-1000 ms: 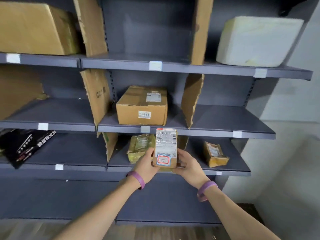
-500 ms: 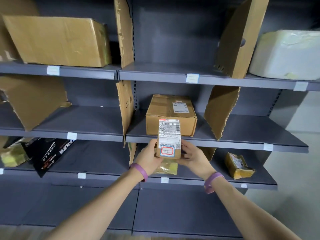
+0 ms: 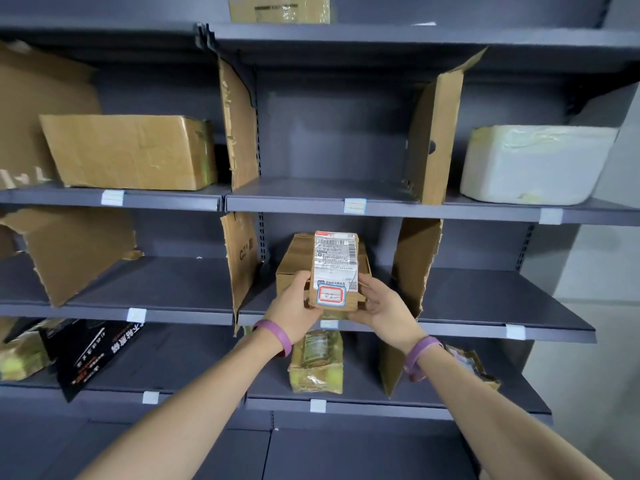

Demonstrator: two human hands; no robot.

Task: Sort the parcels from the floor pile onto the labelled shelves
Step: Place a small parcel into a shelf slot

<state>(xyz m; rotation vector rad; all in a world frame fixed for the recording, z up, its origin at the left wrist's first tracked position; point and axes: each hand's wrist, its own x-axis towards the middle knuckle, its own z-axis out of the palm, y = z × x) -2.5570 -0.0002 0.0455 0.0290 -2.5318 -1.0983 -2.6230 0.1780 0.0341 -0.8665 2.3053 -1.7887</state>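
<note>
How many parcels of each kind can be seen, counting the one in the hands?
Brown cardboard boxes, held one included: 4
Tape-wrapped packets: 3
White foam box: 1
Black box: 1
Total: 9
Far-left cardboard unclear, not counted.

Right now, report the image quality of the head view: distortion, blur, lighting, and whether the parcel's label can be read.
Head view: wide-angle distortion bows the shelf edges toward the frame borders; lighting is soft and even, with no harsh glare; deep shelf recesses fall into shadow. The small parcel, held between left hand and right hand, is fairly sharp: its red-framed sticker appears to read 02, but the fine print is too small to read.
</note>
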